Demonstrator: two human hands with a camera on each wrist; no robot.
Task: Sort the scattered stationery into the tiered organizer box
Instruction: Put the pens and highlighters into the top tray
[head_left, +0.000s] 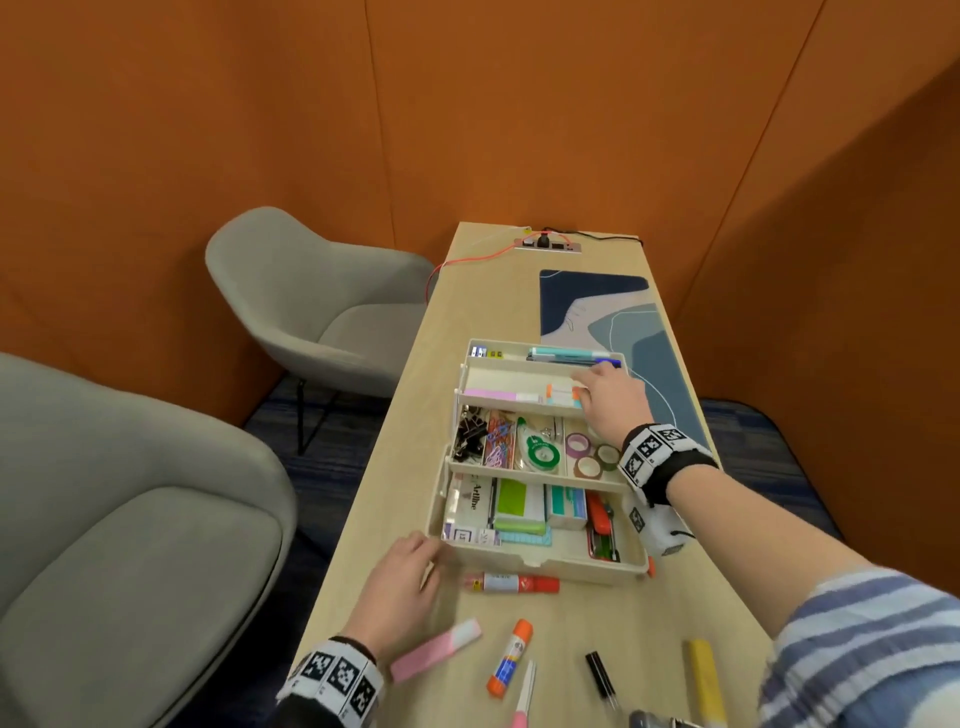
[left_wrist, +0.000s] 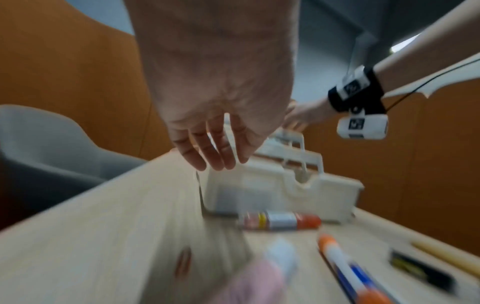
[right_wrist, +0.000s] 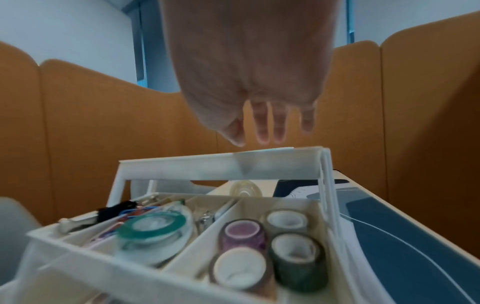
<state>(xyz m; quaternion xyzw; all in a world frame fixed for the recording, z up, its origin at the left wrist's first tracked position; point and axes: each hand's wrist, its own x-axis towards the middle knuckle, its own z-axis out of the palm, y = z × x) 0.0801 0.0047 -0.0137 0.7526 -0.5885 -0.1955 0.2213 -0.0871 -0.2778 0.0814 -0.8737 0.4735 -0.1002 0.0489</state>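
Note:
The cream tiered organizer (head_left: 571, 564) stands open on the wooden table (head_left: 467, 291), its trays holding clips, tape rolls (right_wrist: 241, 265) and pens. My right hand (head_left: 597, 387) hovers over the right end of an upper tray (right_wrist: 207, 164), fingers (right_wrist: 262, 127) straight and empty, beside an orange-and-white item (head_left: 563, 393). Next to the organizer's (left_wrist: 272, 191) front left corner my left hand (head_left: 415, 561) is relaxed, its fingers (left_wrist: 215, 156) holding nothing. Loose on the table lie a red marker (head_left: 511, 583), a pink eraser (head_left: 436, 649), a glue stick (head_left: 511, 657) and a yellow bar (head_left: 706, 680).
A blue desk mat (head_left: 597, 291) lies behind the organizer at the right. A power socket with cables (head_left: 545, 244) sits at the table's far end. Two grey chairs (head_left: 311, 301) (head_left: 130, 519) stand left of the table. A black pen (head_left: 602, 675) and a pink pen (head_left: 524, 696) lie near me.

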